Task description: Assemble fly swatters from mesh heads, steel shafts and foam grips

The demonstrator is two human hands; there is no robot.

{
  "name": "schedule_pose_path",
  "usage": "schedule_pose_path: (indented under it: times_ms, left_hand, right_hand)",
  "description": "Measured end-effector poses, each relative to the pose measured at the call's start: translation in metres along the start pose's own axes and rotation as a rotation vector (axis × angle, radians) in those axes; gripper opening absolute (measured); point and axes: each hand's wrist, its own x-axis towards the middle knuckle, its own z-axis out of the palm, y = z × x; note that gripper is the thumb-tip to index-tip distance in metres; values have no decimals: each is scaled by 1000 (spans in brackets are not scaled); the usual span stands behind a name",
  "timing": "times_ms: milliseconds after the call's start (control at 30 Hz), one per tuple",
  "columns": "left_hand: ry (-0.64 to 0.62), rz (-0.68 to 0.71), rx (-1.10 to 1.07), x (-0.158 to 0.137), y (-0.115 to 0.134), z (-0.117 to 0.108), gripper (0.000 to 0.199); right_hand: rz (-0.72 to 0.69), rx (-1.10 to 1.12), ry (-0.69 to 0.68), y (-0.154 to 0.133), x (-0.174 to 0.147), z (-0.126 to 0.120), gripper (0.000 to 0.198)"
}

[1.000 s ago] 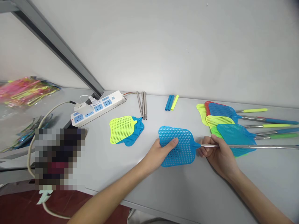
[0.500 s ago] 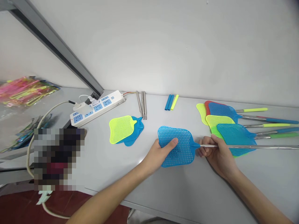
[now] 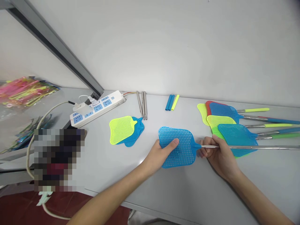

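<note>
A blue fly swatter lies level in front of me, its perforated head pinched by my left hand, thumb on top and fingers hidden beneath. The head's neck joins a long metal telescopic rod that runs out past the right edge. My right hand is closed around that rod just right of the neck. Left of the hands, a yellow swatter head overlaps blue swatter heads. Behind them are three metal rods. Two blue grip sleeves and a yellow sleeve lie near the wall.
Several fly swatters with rods and coloured handles are piled at the right, partly beneath the held rod. A white power strip with plugs and cables stands at the left. Plastic-bagged items lie beyond the grey metal post.
</note>
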Motion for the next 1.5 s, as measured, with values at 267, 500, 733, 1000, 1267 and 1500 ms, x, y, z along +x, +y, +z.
schedule_pose_path:
  times_ms: [267,500,733,1000,1267,1500]
  left_hand:
    - [-4,-7,-13,1,1,0,35]
    - [-3,-7,-15,0,2,1,37]
    - [8,7,8,1,1,1,37]
    - [-21,32,40,-1,1,2,33]
    - [-47,50,107,0,-5,0,32]
    - [-45,46,124,0,-7,0,33]
  right_hand:
    - [3,27,18,0,0,-1,49]
    - [-3,33,23,-1,0,0,48]
    - [-4,48,25,-1,0,-2,47]
    - [3,67,31,-1,0,-3,46]
    - [12,74,45,-4,0,-1,45]
    - [15,85,37,-5,-1,-3,47]
